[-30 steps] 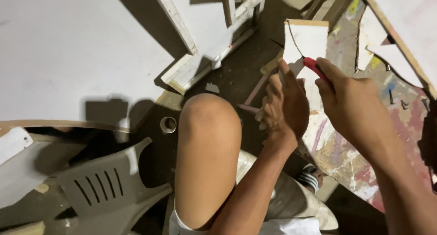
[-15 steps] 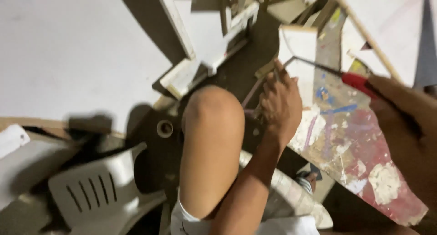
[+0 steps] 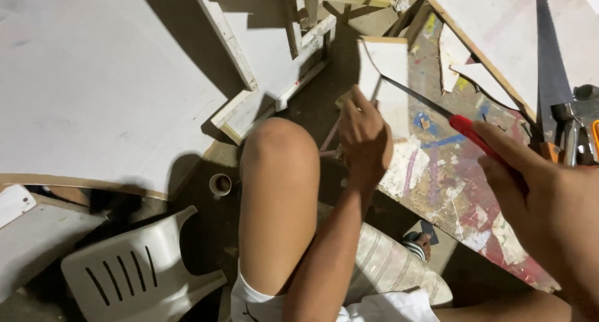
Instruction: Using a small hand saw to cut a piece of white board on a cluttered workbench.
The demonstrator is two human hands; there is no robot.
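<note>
Right hand [image 3: 549, 203], at the right edge of the frame, is clamped around the red handle of a small saw [image 3: 465, 127], whose thin dark blade runs up and left to the white board piece [image 3: 390, 78] in the upper middle. Compared with a second ago, this hand has drawn back and down toward the lower right, so much more blade shows between grip and board; that reads as the pull half of a sawing stroke, the cut not yet through. Left hand [image 3: 365, 138] has stayed closed on the board's lower left edge, above the bare knee [image 3: 281, 150], pinning it to the paint-spattered workbench [image 3: 449, 191]. Newly visible at far right is a large handsaw [image 3: 552, 66].
</note>
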